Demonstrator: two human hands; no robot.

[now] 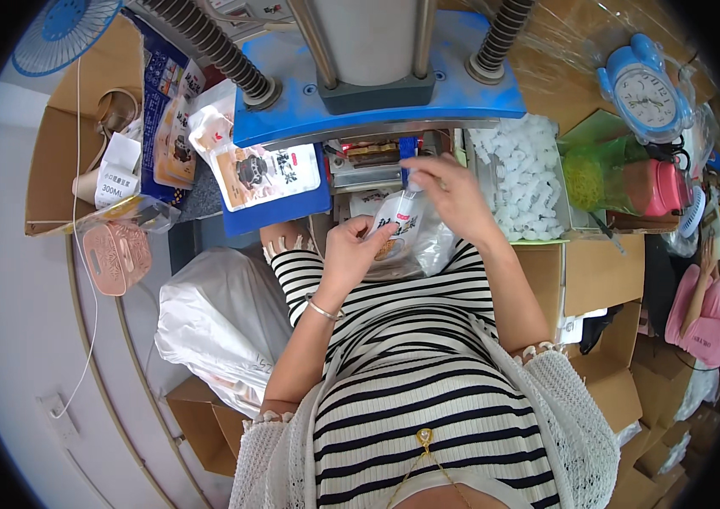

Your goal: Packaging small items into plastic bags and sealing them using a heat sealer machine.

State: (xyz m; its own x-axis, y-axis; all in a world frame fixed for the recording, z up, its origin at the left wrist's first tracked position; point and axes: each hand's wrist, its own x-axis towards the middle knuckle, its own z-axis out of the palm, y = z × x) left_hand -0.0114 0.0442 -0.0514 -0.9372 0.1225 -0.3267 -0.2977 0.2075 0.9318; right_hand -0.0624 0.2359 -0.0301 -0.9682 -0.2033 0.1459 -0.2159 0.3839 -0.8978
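My left hand is closed on the body of a white-and-clear printed spout pouch, its thumb lying across the front. The pouch is held upright above my lap. At its top, my right hand has its fingers curled and pinched around the spout. Whether a cap is between those fingertips is hidden. Below the pouch, a clear plastic bag rests by my lap. A stack of flat printed pouches lies to the left of my hands on a blue bin.
A press with a blue plate hangs just beyond my hands. To the right stands a tray of small white plastic pieces, with a blue alarm clock farther back. A white sack is at left. Another person in pink sits far right.
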